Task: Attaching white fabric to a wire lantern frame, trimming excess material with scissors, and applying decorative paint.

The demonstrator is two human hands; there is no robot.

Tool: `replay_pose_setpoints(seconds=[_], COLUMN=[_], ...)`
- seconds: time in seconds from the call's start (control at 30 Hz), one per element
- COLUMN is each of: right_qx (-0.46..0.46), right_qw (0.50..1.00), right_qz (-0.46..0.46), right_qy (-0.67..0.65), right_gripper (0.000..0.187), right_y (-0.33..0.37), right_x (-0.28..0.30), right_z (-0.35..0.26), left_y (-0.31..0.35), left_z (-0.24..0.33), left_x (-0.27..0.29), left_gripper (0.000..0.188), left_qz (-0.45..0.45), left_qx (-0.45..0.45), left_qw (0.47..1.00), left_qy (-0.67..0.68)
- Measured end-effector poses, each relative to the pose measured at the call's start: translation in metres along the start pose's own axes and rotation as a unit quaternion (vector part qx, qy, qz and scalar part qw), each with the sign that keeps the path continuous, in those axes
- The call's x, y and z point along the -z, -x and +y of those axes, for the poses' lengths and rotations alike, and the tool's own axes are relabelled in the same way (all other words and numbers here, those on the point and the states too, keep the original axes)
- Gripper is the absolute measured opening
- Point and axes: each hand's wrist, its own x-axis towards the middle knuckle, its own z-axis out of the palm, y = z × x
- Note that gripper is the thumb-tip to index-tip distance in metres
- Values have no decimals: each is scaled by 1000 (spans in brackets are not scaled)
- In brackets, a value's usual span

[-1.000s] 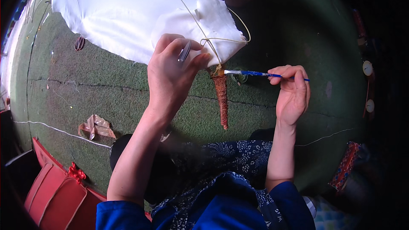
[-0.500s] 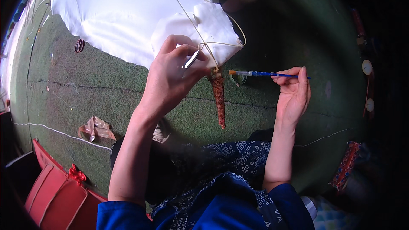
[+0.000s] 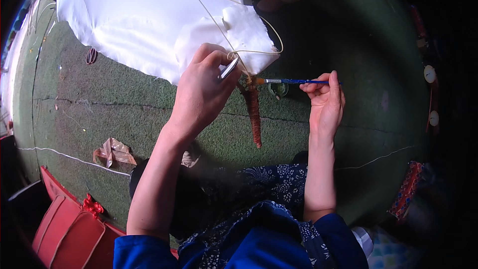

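Note:
My right hand (image 3: 326, 104) pinches a paintbrush (image 3: 294, 81) with a blue handle and a silver ferrule. The amber bristles meet the top of a tapering stick (image 3: 254, 114) wound with reddish-brown cord, just under the corner of a white cloth (image 3: 124, 35). My left hand (image 3: 204, 87) is closed at that corner, with a small shiny pointed metal tool (image 3: 229, 68) between its fingers; its exact kind cannot be made out. A thin pale cord (image 3: 209, 14) runs down the cloth and loops near the fingertips. The fingers partly hide the stick's top.
Green carpet (image 3: 124, 129) covers the floor. Crumpled brown tape (image 3: 114, 152) and a white wire (image 3: 74, 156) lie on it at left, near a red box (image 3: 67, 229). Another person's foot (image 3: 270, 3) shows at the top. Beyond the brush is a small greenish dish (image 3: 279, 90).
My right hand has moved left, bringing the brush's bristles from a gap away to the top of the wound stick. The cloth and its corner have shifted slightly left.

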Motion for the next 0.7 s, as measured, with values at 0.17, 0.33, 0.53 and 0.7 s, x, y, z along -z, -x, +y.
replay_pose_setpoints(seconds=[0.17, 0.33, 0.53, 0.7], right_qx=[-19, -47, -171, -243], right_qw=[1000, 997, 957, 915], right_qz=[10, 40, 55, 41], right_qy=[-17, -51, -227, -318], right_gripper=[32, 29, 23, 23], right_y=[4, 8, 9, 11], right_x=[-5, 4, 20, 8], right_z=[10, 15, 52, 73], left_y=[0, 0, -2, 1], left_z=[-3, -3, 9, -3], left_x=[1, 2, 0, -8], left_gripper=[9, 7, 12, 9], left_qz=[2, -4, 23, 47], left_qx=[-3, -20, -20, -25], left_qw=[1000, 1000, 996, 995], left_qy=[4, 4, 83, 80])
